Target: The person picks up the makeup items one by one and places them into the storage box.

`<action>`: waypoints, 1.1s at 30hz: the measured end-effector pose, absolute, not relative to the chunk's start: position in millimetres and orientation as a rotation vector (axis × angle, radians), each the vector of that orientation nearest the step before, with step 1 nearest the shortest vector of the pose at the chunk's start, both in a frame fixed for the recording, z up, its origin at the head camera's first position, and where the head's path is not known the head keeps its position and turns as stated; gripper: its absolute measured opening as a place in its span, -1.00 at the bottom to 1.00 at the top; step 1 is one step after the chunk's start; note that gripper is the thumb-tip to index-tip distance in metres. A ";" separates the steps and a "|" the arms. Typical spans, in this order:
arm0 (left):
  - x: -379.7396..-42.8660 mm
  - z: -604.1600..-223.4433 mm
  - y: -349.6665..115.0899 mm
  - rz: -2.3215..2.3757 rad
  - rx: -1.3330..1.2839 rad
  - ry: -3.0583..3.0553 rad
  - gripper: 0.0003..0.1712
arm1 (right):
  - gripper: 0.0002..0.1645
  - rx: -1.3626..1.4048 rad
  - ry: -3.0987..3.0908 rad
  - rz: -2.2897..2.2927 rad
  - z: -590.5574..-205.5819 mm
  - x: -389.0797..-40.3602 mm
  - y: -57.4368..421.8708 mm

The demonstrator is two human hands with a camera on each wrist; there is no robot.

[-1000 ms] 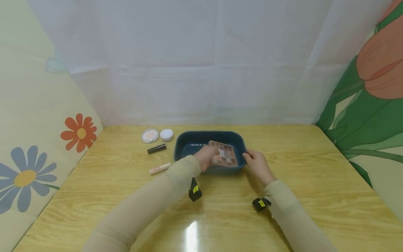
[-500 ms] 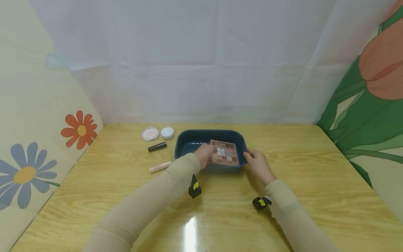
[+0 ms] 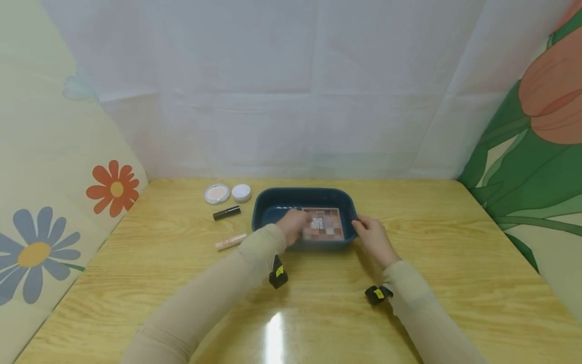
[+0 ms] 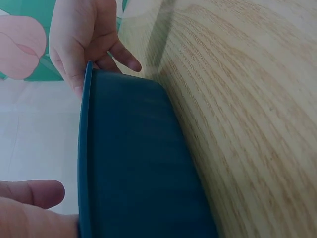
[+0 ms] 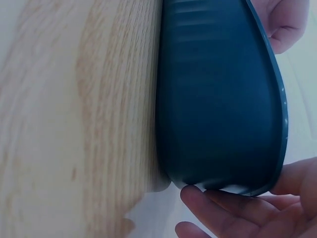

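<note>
A dark blue plastic bin [image 3: 309,245] stands on the wooden table. Inside its right half an eyeshadow palette [image 3: 325,225] lies nearly flat, its clear lid with white lettering facing up. My left hand [image 3: 292,226] reaches over the near wall, fingertips at the palette's left edge. In the left wrist view, its thumb [image 4: 44,193] shows above the rim while the wall hides the other fingers; I cannot tell whether they grip the palette. My right hand [image 3: 374,237] holds the bin's right end, with thumb at the rim and fingers [image 5: 233,213] against the outer wall.
Left of the bin lie a round compact [image 3: 216,194], a white round jar [image 3: 241,193], a black lipstick-like tube [image 3: 227,213] and a pale pink tube [image 3: 231,241]. A white cloth [image 3: 291,126] hangs behind the table [image 3: 432,227], with flowered cloths at both sides.
The eyeshadow palette has gone from tilted in the left hand to lying flatter and straighter in the bin. The left hand has shifted slightly left; the right hand keeps its hold.
</note>
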State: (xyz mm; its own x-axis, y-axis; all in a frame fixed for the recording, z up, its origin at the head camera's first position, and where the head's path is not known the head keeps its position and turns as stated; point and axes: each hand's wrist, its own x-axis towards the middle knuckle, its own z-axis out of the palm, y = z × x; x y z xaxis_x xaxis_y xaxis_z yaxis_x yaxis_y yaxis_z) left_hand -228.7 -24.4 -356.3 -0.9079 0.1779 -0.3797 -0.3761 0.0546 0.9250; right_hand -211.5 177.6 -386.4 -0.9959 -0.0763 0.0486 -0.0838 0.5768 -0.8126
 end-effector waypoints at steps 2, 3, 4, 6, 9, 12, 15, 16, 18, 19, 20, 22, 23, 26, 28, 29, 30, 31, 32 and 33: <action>-227.2 -355.9 -27.0 1.901 -0.192 1.992 -0.52 | -0.55 0.140 -2.775 1.437 -386.2 -211.0 177.4; -226.4 -355.6 -28.7 1.898 -0.191 2.020 -0.52 | -0.56 0.138 -2.774 1.437 -386.0 -210.7 177.3; -225.3 -355.1 -30.5 1.896 -0.193 2.045 -0.49 | -0.56 0.136 -2.772 1.438 -386.0 -210.6 177.3; -224.0 -355.1 -34.2 1.906 -0.196 2.079 -0.41 | -0.56 0.134 -2.767 1.441 -386.0 -210.1 177.1; -222.2 -353.9 -39.5 1.933 -0.202 2.095 -0.33 | -0.57 0.137 -2.761 1.434 -386.5 -210.0 177.1; -220.2 -350.8 -43.0 1.953 -0.189 2.104 -0.32 | -0.57 0.136 -2.759 1.428 -387.1 -210.1 177.4; -217.9 -347.1 -45.8 1.969 -0.162 2.121 -0.34 | -0.57 0.137 -2.765 1.410 -387.9 -210.9 177.9; -217.0 -346.0 -47.0 1.972 -0.151 2.133 -0.35 | -0.57 0.138 -2.767 1.412 -388.2 -211.1 177.9; -215.1 -344.2 -49.8 1.976 -0.130 2.166 -0.37 | -0.57 0.140 -2.769 1.413 -388.9 -211.7 178.0; -214.7 -343.8 -51.5 1.980 -0.118 2.184 -0.38 | -0.57 0.142 -2.769 1.406 -389.4 -212.1 178.0; -213.6 -343.1 -53.3 1.987 -0.104 2.200 -0.39 | -0.57 0.139 -2.768 1.413 -390.2 -212.3 178.1; -212.3 -342.3 -56.9 2.009 -0.083 2.225 -0.40 | -0.58 0.139 -2.762 1.417 -390.7 -212.4 177.9; -211.7 -341.9 -58.8 2.020 -0.071 2.236 -0.40 | -0.58 0.139 -2.760 1.420 -391.0 -212.6 178.0; -210.6 -340.9 -64.8 2.051 -0.052 2.260 -0.41 | -0.58 0.139 -2.759 1.426 -391.3 -212.7 177.9; -210.5 -340.6 -68.7 2.054 -0.044 2.285 -0.41 | -0.57 0.138 -2.767 1.421 -391.1 -212.7 177.9; -210.2 -340.2 -70.5 2.050 -0.044 2.299 -0.41 | -0.57 0.134 -2.772 1.418 -390.9 -212.6 177.8; -210.0 -340.1 -72.4 2.050 -0.046 2.304 -0.42 | -0.56 0.131 -2.775 1.420 -390.5 -212.5 177.7; -209.6 -339.8 -74.1 2.052 -0.041 2.307 -0.42 | -0.56 0.130 -2.776 1.422 -390.1 -212.4 177.5; -209.4 -339.9 -75.9 2.048 -0.036 2.313 -0.42 | -0.56 0.128 -2.778 1.423 -389.7 -212.4 177.5; -209.3 -340.2 -77.7 2.056 -0.036 2.305 -0.42 | -0.56 0.128 -2.778 1.420 -389.4 -212.3 177.4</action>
